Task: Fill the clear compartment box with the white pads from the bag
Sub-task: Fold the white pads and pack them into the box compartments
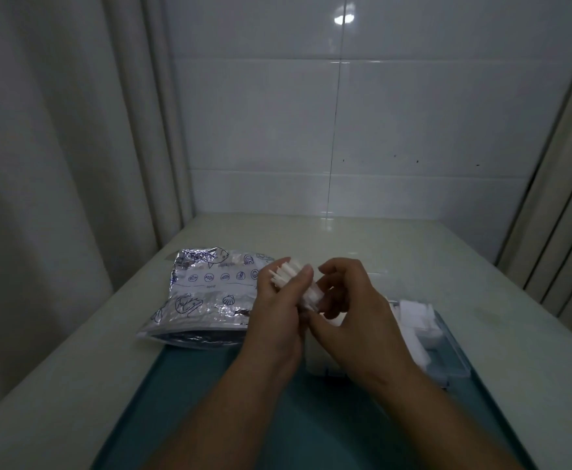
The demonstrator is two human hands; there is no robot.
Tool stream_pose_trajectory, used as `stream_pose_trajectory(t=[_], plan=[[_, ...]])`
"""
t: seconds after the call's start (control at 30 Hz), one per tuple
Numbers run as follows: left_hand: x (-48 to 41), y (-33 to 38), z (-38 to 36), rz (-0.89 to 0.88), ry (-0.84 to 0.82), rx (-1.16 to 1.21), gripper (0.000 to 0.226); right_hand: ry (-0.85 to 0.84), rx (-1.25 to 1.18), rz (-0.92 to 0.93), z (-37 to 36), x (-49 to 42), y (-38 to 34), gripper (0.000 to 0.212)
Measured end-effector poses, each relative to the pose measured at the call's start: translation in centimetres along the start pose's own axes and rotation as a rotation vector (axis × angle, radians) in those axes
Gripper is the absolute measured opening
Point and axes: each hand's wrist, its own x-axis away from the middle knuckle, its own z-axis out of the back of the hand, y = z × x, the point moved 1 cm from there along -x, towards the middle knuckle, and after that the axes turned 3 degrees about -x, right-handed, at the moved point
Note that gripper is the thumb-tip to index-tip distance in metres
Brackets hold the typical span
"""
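Head-worn view, angled down, close over table (413,256)

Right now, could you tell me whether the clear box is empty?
Not empty: the clear box holds white pads at its far end.

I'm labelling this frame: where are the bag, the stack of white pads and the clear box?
bag (206,293): head view, on its printed foil front.
pads (286,273): head view, on the fanned top ends of the stack.
box (449,359): head view, on its bare near corner.
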Motion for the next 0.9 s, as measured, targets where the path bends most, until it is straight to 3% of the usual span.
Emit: stream_pose_trajectory(t=[0.1,0.33,0.5,0.63,0.67,0.73,0.83,0.9], plan=[[0.1,0.1,0.0,-0.011,-0.019,-0.005,0.043,0.025,-0.002,0.02,0.0,0.0,0.0,0.046],[0.3,0.8,0.3,0.172,0.031,0.059,0.028,-0.062,0.12,0.052,0.6,0.0,0.4,0.056],[0.5,1.2,0.2,0.256,-0.127,0.003,0.062,-0.095,0.16,0.137,1.3,-0.3,0.2,0.034],[0.4,1.0,0.2,0.302,-0.164,0.051,0.05,-0.124,0.144,0.148,1.2,-0.1,-0.2,0.032],[0.5,1.0,0.3,0.314,-0.165,0.065,0.045,-0.125,0.124,0.118,1.4,-0.1,-0.2,0.035],[0.5,1.1,0.7,0.308,-0.164,0.041,0.04,-0.149,0.066,0.034,1.7,-0.2,-0.1,0.061],[0.8,1.4,0.9,0.282,-0.227,-0.031,0.048,-0.255,0.064,-0.022,2.0,-0.2,0.2,0.113],[1.0,1.4,0.6,0.251,-0.316,-0.076,0.054,-0.314,0.106,-0.013,2.0,-0.1,0.2,0.126]])
